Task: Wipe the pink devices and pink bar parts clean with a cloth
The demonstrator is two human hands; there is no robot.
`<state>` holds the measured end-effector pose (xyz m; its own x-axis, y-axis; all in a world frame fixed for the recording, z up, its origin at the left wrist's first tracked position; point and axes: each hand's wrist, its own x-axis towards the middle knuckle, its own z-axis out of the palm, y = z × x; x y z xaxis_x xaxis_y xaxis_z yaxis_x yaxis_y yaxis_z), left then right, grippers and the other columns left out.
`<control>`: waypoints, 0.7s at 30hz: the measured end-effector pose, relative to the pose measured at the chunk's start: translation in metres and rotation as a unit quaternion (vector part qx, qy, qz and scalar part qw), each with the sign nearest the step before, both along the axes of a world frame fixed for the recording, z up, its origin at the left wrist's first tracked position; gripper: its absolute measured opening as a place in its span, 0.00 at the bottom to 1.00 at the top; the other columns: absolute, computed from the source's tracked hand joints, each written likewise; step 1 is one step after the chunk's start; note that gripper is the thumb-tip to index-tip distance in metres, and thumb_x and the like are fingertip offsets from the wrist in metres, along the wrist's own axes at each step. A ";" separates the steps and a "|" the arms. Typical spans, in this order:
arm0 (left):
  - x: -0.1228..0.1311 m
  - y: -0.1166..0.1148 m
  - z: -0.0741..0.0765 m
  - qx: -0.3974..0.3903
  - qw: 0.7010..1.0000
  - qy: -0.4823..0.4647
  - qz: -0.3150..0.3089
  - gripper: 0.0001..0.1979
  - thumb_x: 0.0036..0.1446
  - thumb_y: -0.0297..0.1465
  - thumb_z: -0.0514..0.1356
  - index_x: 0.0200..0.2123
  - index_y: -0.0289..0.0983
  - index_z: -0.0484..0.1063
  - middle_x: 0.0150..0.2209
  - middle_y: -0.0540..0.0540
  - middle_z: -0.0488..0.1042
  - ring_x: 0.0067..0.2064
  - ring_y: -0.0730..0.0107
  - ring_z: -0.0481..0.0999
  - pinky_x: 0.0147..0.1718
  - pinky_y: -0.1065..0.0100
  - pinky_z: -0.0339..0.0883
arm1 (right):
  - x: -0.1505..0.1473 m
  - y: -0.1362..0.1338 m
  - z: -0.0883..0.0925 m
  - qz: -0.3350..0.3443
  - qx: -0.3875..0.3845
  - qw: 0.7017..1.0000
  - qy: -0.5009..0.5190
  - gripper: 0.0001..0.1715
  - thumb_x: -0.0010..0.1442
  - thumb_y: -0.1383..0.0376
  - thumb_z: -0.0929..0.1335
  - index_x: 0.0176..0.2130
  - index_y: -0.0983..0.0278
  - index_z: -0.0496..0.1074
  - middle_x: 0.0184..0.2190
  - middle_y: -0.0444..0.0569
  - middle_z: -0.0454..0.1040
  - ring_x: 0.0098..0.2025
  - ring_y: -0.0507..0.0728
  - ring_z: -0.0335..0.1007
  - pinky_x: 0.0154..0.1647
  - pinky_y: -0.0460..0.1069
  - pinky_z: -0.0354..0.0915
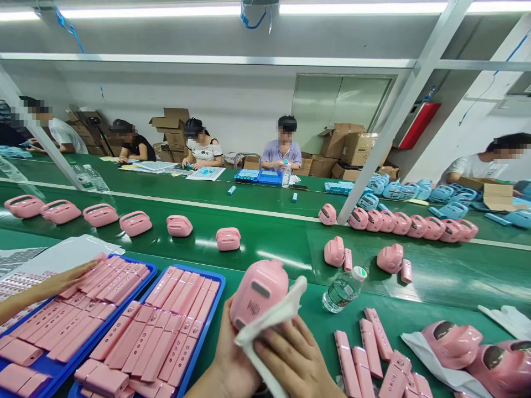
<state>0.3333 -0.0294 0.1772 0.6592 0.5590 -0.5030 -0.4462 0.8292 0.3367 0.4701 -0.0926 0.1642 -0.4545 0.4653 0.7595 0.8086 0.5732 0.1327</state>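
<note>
My left hand (232, 354) is wrapped round a glossy pink rounded plastic housing (267, 275) with a grey oval slot and small dark print on its face. In my right hand (292, 351) is a white cloth (279, 311), pressed against the lower right side of the housing. The right fingers are bent over the cloth, and part of the housing is hidden beneath it. To the left lies a blue tray (223, 284) of pink bar-shaped pieces (155, 334). Several loose pink bars (369, 340) lie at the right, near pink housings with dark windows (452, 340).
Another person's arm (45, 290) reaches over a second blue tray (151, 271). A clear bottle (343, 290) stands tilted-looking to my right. Pink housings (228, 239) line the green belt (274, 265). Several people sit across it, near blue housings (392, 189). A slanted metal post (381, 138) rises at right.
</note>
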 end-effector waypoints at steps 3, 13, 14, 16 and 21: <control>-0.004 -0.001 0.008 -0.018 0.999 -0.032 -0.007 0.25 0.49 0.46 0.59 0.45 0.36 0.71 0.34 0.42 0.81 0.42 0.52 0.79 0.37 0.57 0.75 | -0.005 -0.001 -0.012 -0.047 0.001 0.984 0.172 0.28 0.68 0.63 0.55 0.65 0.64 0.48 0.67 0.47 0.44 0.67 0.62 0.42 0.66 0.57 0.45; -0.002 -0.011 0.014 0.102 0.989 0.043 0.099 0.27 0.45 0.35 0.63 0.51 0.39 0.66 0.37 0.43 0.79 0.46 0.52 0.76 0.40 0.58 0.72 | -0.043 0.000 0.007 -0.059 -0.152 0.857 0.489 0.27 0.62 0.53 0.61 0.60 0.50 0.56 0.66 0.46 0.49 0.66 0.66 0.45 0.63 0.64 0.48; -0.002 -0.010 0.016 0.144 0.981 0.056 0.119 0.30 0.42 0.31 0.65 0.51 0.41 0.64 0.40 0.44 0.79 0.47 0.53 0.76 0.41 0.60 0.71 | -0.041 0.002 0.001 -0.047 -0.178 0.810 0.557 0.29 0.62 0.53 0.61 0.61 0.52 0.54 0.66 0.48 0.48 0.65 0.65 0.46 0.62 0.62 0.51; -0.004 -0.009 0.023 0.210 0.969 0.071 0.109 0.34 0.37 0.27 0.68 0.51 0.44 0.64 0.46 0.46 0.76 0.48 0.54 0.74 0.42 0.61 0.70 | -0.032 0.008 -0.007 -0.019 -0.215 0.701 0.679 0.29 0.63 0.53 0.60 0.61 0.56 0.54 0.63 0.52 0.55 0.63 0.61 0.54 0.59 0.58 0.58; -0.003 0.000 0.046 0.200 0.968 0.145 -0.041 0.22 0.52 0.42 0.60 0.50 0.47 0.66 0.52 0.46 0.72 0.49 0.54 0.74 0.36 0.62 0.70 | 0.001 0.026 -0.008 -0.048 -0.336 0.627 0.702 0.26 0.64 0.51 0.58 0.47 0.66 0.71 0.33 0.51 0.78 0.34 0.58 0.76 0.34 0.52 0.72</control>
<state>0.3301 -0.0299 0.2237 0.5725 0.6995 -0.4277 -0.2234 0.6350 0.7395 0.4708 -0.0665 0.1562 0.4963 0.8681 -0.0016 -0.1054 0.0584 -0.9927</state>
